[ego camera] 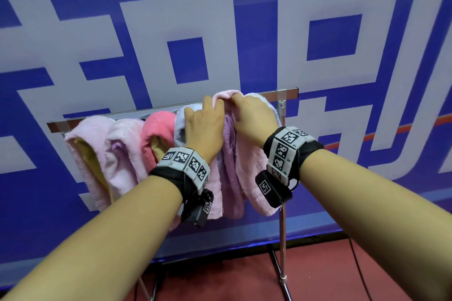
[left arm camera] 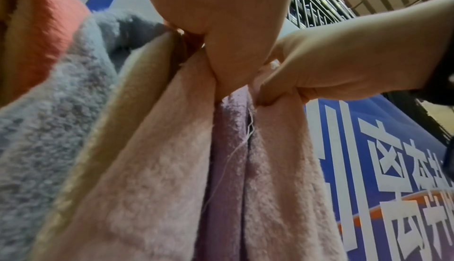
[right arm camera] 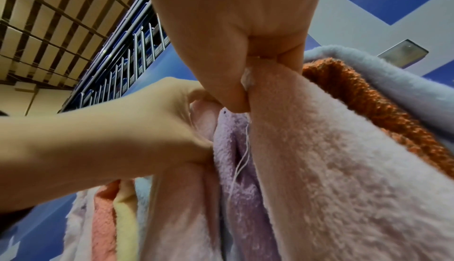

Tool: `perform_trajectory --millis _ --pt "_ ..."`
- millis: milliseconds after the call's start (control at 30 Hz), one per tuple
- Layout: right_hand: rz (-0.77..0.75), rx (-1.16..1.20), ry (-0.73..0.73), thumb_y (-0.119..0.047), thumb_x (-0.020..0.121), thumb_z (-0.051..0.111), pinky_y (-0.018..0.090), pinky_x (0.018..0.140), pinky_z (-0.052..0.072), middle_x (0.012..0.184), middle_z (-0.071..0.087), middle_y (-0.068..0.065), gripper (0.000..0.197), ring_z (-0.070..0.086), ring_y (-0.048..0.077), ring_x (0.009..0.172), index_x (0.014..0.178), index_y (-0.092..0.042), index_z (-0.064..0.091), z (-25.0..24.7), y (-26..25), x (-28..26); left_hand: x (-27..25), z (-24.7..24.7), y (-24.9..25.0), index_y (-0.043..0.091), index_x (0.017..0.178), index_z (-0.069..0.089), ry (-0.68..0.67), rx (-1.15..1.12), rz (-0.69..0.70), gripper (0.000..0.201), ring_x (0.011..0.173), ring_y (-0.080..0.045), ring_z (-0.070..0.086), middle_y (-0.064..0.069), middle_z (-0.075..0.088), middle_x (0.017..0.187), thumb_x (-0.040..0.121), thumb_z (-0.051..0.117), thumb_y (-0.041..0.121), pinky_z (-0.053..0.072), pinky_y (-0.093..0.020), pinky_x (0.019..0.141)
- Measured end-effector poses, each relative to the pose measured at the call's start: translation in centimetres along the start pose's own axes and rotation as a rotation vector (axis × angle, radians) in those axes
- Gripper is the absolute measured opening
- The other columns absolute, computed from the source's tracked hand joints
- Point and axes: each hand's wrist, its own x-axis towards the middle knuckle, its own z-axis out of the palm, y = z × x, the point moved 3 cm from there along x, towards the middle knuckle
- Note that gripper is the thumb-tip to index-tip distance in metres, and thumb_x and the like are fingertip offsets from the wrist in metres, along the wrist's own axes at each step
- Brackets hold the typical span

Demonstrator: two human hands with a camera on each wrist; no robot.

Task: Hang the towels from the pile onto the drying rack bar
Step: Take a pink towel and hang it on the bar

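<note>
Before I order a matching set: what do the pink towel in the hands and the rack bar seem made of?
Pink towel: soft terry or fleece, apparently; fuzzy matte pile, loose thread at its edge. Rack bar: likely metal; smooth, shiny, reflective.

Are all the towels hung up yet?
Nearly, it looks like. Several towels already hang over the rack bar, like the coral towel. The left hand and right hand are gripping the pale pink towel at the bar. The pile is out of view, so what's left is unclear.
</note>
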Motion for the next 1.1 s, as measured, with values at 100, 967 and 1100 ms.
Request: perform_trajectory --millis 100,967,1100 --pt "-0.007 -0.044 -0.013 -0.014 0.090 0.048 0.037 0.072 0.049 0.089 0.049 -0.002 0.036 0.058 0.025 0.094 0.126 -0.016 0.052 0.1 0.0 0.0 0.0 0.0 1.2 0.012 0.129 0.047 -0.012 -0.040 0.009 0.048 0.081 -0.034 0.059 -0.011 0.049 0.115 0.082 0.051 0.002 0.031 -0.040 0.072" --pt "-0.123 -0.340 0.112 -0.029 0.083 0.055 0.037 0.070 0.023 0.085 0.069 0.004 0.021 0.055 0.032 0.085 0.100 -0.020 0.064 0.3 -0.3 0.7 -0.2 0.5 -1.3 0.026 0.095 0.064 0.087 0.063 0.032 0.014 0.102 -0.028 0.051 -0.003 0.057 0.097 0.081 0.060 0.028 0.028 -0.061 0.101" --pt "-0.126 -0.311 0.075 -0.030 0.087 0.049 0.039 0.076 0.028 0.095 0.068 0.001 0.025 0.053 0.029 0.094 0.108 -0.022 0.060 0.5 -0.3 0.6 0.2 1.0 -1.6 0.027 0.094 0.063 0.088 0.088 0.017 0.015 0.099 -0.027 0.052 -0.002 0.055 0.098 0.080 0.062 0.020 0.032 -0.062 0.099"
